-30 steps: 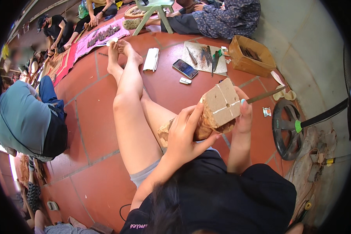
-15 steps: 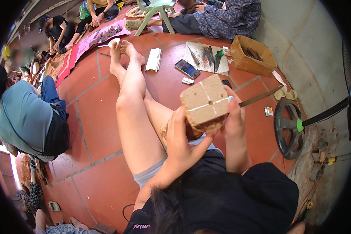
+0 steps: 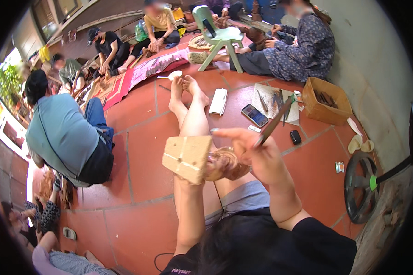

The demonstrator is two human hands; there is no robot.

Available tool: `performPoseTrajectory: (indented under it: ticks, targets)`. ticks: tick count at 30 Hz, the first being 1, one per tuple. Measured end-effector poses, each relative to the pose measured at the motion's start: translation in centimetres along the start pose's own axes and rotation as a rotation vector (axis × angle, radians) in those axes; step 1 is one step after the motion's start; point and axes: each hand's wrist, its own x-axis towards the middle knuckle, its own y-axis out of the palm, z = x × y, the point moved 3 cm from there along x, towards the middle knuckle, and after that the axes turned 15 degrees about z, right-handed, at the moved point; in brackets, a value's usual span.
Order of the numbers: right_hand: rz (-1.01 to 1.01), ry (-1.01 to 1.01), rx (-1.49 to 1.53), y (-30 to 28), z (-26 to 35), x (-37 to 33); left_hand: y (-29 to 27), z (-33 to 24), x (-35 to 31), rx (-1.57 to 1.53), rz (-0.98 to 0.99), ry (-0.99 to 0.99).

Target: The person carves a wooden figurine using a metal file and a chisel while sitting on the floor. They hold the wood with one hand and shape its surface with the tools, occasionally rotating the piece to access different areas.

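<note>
The left hand (image 3: 189, 179), mostly hidden, supports a carved wooden piece (image 3: 229, 166), its flat base (image 3: 183, 162) marked with pale crossing lines. The right hand (image 3: 259, 158) holds a file-like tool (image 3: 278, 118), index finger extended near the base.

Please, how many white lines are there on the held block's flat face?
2: an upright line running down the face of the block, and a sideways line crossing it. The picture is slightly blurred there, so fainter ones may be hidden.
</note>
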Motion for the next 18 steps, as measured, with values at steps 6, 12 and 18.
performPoseTrajectory:
  ticks: [6,12,18]
  targets:
    - [-0.400,-0.021,0.206,-1.9,-6.6,0.9,-4.3,0.3,1.2,-0.478,0.267,0.252]
    - [-0.246,-0.010,0.216,1.6,-11.7,2.6,-7.5,3.8,1.0,-0.621,0.541,0.254]
    - [-0.154,0.042,0.284,3.2,-14.5,3.3,-9.8,5.7,0.4,-0.836,0.426,0.290]
